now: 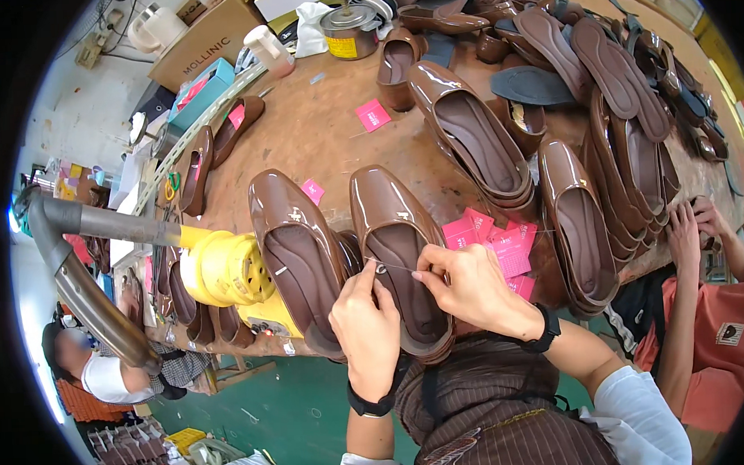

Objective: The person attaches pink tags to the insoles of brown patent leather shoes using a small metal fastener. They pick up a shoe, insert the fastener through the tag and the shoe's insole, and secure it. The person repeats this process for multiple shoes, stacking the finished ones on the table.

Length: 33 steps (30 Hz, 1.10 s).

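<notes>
We find the thin thread [398, 268] stretched between our two hands, directly above the opening of the brown glossy shoe [414, 301] in front of us. Our left hand [363, 311] has its thumb and forefinger drawn together at the thread's left end, and our right hand [466, 288] pinches the right end between thumb and forefinger. The relation that matters is a crossing: the thread runs from side to side, dipping slightly toward the right hand, while the shoe's long axis runs away from us, heel near our body and toe at the far end, leaning a little to our left. The small pale piece [381, 270] on the thread sits just beside the left fingertips, so the left hand is the nearer one to it; we cannot tell what it is. The shoe's metal ornament [402, 216] lies beyond both hands, on the toe side of the opening. A second brown shoe [303, 259] stands on the tabletop [319, 136] to our left, roughly parallel, near the yellow fixture [226, 269]. On our right, the pink cards [512, 248] lie just past the right hand, toward the stacked shoes [581, 225].
</notes>
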{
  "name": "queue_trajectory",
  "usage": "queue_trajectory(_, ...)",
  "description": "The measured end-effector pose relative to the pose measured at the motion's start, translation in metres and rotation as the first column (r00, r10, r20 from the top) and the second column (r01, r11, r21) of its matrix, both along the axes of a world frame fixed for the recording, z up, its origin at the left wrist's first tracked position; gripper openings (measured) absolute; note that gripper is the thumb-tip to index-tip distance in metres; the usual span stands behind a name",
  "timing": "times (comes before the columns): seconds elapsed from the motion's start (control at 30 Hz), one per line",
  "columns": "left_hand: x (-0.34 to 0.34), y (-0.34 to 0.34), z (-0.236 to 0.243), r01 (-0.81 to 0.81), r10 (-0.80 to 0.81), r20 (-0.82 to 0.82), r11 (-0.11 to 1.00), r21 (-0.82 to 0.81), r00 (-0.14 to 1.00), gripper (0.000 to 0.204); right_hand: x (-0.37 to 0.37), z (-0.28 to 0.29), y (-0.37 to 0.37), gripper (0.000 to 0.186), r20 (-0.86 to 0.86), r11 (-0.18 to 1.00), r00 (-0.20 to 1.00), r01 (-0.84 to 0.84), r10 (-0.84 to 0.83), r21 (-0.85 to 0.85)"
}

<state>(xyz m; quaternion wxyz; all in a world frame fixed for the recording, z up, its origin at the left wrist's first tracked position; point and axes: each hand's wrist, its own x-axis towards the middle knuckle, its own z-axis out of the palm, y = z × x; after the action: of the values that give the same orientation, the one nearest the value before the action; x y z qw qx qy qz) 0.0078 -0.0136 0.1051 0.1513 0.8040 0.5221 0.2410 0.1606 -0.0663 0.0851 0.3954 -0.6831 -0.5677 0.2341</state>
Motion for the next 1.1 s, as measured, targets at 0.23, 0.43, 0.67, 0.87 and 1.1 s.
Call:
queue_trajectory(0.23, -0.004, 0.009, 0.002, -0.063, 0.058, -0.117, 0.997, -0.037, 0.991, 0.024, 0.010, -0.005, -0.003, 0.005, 0.034, 0.997, 0.997, -0.069, 0.070, -0.033)
queue_trajectory(0.43, -0.001, 0.010, 0.004, -0.102, 0.097, -0.098, 0.994, -0.042, 0.990, 0.021, 0.005, -0.002, 0.005, 0.008, 0.059, 0.997, 0.997, -0.048, 0.051, -0.065)
queue_trajectory(0.67, -0.004, 0.011, 0.003, -0.068, 0.069, -0.077, 0.998, 0.015, 0.995, 0.017, 0.009, -0.001, 0.007, 0.006, -0.024, 0.992, 0.994, -0.111, 0.110, -0.059)
queue_trajectory(0.87, -0.003, 0.010, 0.002, -0.074, 0.073, -0.073, 0.997, -0.023, 0.995, 0.017, 0.021, -0.001, 0.002, 0.005, -0.244, 0.980, 0.965, -0.132, 0.093, -0.149)
queue_trajectory(1.1, -0.004, 0.008, 0.007, -0.096, 0.085, -0.118, 0.991, -0.092, 0.989, 0.015, 0.022, -0.006, 0.003, 0.008, -0.220, 0.988, 0.971, -0.119, 0.096, -0.095)
